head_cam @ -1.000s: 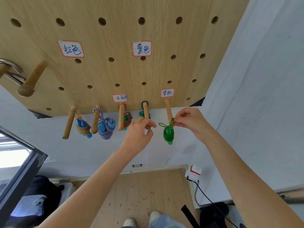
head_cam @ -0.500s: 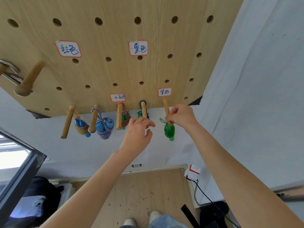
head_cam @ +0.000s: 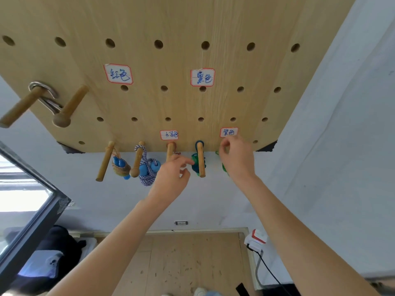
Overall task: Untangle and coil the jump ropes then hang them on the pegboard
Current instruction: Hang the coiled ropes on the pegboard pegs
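On the pegboard (head_cam: 192, 28): six pegs (head_cam: 201, 159), five coiled ropes (head_cam: 148, 169), two hands (head_cam: 236, 159).

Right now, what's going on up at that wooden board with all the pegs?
A person is hanging coiled jump ropes on a wooden pegboard. The right hand is up at the peg under the rightmost label, covering it, with a green rope showing just beside it. The left hand points loosely toward a dark green bundle on the next peg. Other bundles hang further left.

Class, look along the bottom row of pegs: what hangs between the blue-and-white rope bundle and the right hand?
In the head view, the left hand and a peg carrying a teal rope bundle.
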A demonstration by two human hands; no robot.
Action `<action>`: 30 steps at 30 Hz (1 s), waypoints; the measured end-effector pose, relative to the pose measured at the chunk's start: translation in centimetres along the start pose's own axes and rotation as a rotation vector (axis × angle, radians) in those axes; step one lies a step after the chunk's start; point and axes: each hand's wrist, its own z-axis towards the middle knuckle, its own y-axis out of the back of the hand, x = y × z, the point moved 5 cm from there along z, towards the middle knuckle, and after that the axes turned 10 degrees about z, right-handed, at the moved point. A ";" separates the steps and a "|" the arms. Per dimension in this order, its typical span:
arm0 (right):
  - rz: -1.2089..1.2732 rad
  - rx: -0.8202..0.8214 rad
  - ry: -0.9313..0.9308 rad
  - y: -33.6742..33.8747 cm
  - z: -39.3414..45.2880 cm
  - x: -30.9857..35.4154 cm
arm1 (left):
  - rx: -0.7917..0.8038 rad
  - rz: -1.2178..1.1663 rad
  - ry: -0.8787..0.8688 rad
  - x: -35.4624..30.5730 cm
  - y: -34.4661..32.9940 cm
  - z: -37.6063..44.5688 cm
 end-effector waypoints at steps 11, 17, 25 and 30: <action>0.060 0.419 0.107 -9.7 -1.6 7.1 | -0.009 0.245 0.152 9.8 3.7 1.3; 0.079 0.415 0.032 -10.5 -0.8 7.1 | 0.027 0.275 0.123 10.2 3.7 3.0; 0.146 0.402 0.031 -8.5 -0.5 6.9 | -0.077 0.456 0.222 13.2 8.4 0.7; 0.023 0.390 0.058 -10.3 -0.1 6.8 | 0.027 0.379 0.270 14.2 8.0 1.6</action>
